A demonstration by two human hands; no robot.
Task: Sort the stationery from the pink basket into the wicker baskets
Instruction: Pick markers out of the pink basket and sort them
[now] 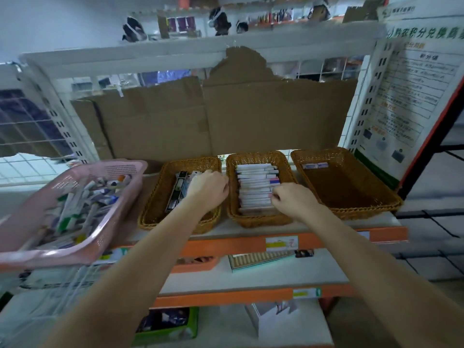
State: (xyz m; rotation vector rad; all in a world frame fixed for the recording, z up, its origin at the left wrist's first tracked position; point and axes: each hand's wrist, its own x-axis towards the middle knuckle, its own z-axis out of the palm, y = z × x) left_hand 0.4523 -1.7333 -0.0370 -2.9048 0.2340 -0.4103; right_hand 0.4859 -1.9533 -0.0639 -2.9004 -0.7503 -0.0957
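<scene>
A pink basket (pixel 118 197) full of mixed stationery sits at the left of the shelf. Three wicker baskets stand in a row to its right. My left hand (pixel 207 188) reaches into the left wicker basket (pixel 153 197), fingers curled down over the dark flat packs (pixel 177 194) there; what it holds is hidden. My right hand (pixel 292 200) hovers over the middle wicker basket (pixel 232 189), fingertips pinched at the right ends of the stacked white pens (pixel 256 187). The right wicker basket (pixel 351 187) holds two small white erasers (pixel 315 165) at its back.
A torn cardboard sheet (pixel 213 121) lines the back of the shelf. White perforated uprights frame it, with a printed poster (pixel 411 96) at the right. Orange-edged lower shelves (pixel 251 295) carry boxes and packs. A wire rack (pixel 62 292) supports the pink basket.
</scene>
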